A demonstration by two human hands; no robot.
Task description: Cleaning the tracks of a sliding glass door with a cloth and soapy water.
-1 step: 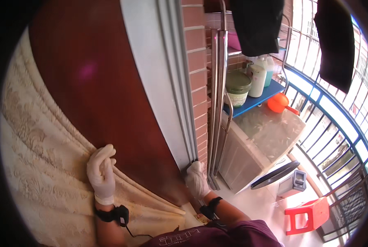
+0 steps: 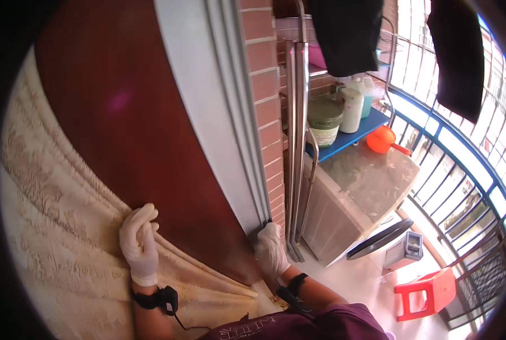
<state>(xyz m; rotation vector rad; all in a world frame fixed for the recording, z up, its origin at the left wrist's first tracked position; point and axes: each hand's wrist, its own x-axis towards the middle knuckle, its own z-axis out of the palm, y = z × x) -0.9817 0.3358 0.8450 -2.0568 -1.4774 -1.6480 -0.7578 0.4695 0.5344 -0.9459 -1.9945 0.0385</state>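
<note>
My left hand (image 2: 139, 243), in a white glove, is closed at the edge of a cream patterned curtain (image 2: 54, 226), its fingers bent together over the fabric's border. Beside it rises a dark red-brown panel (image 2: 122, 124), bordered on the right by a grey metal frame (image 2: 207, 90) with long grooves. Low on that frame is my right hand (image 2: 271, 249), also white-gloved and closed against the grooved edge. Its fingertips are turned away, and a small dark bit shows at the knuckles; what it grips is hidden. Both wrists wear black bands.
Right of a brick wall (image 2: 264, 102) stands a metal rack with a blue shelf (image 2: 349, 136), bearing a green-lidded bucket (image 2: 325, 122) and bottles. An orange dipper (image 2: 381, 140) lies on a white appliance (image 2: 343, 209). A red stool (image 2: 428, 294) stands near the railing. Dark cloths hang above.
The view has shifted slightly, so the frame and rack sit a little further left. Both hands keep almost the same places, and their grip looks unchanged.
</note>
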